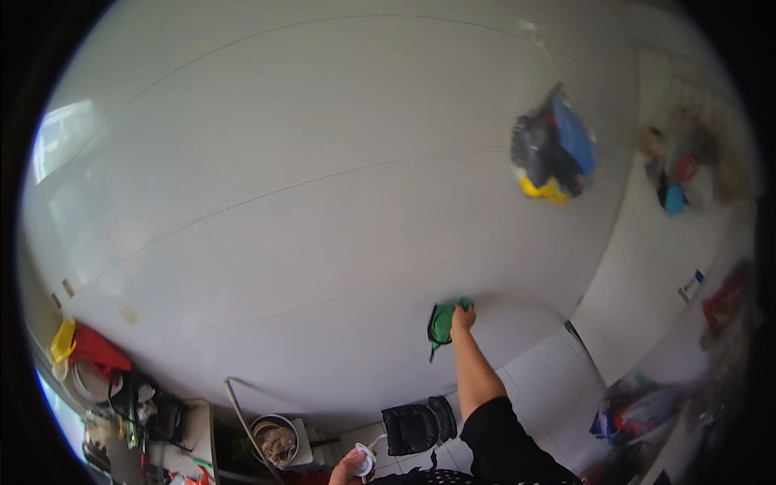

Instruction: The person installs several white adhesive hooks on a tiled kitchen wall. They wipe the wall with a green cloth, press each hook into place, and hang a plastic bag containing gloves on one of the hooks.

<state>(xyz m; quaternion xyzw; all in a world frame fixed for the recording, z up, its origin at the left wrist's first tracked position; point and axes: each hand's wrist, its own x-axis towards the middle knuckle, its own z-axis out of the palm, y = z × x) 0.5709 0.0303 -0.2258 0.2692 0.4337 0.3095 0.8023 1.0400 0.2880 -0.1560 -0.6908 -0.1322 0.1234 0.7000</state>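
Note:
My right hand [464, 317] is stretched out in front of a pale wall, its fingers closed on a green cloth item [444, 324] with black edging and a strap end that hangs down. Near the bottom edge, my left hand [348, 468] grips a small round white object [364, 461], whose kind I cannot tell. Just right of that hand, lower down, stands a black padded seat [411, 429] on the tiled floor.
A bag of mixed plastic bags [551, 148] hangs on the wall. A metal pole [242, 414] leans by a round bin [291, 424]. Cluttered shelving with a red cloth [100, 351] is at left; bundles [636, 409] lie at right near a white door [655, 254].

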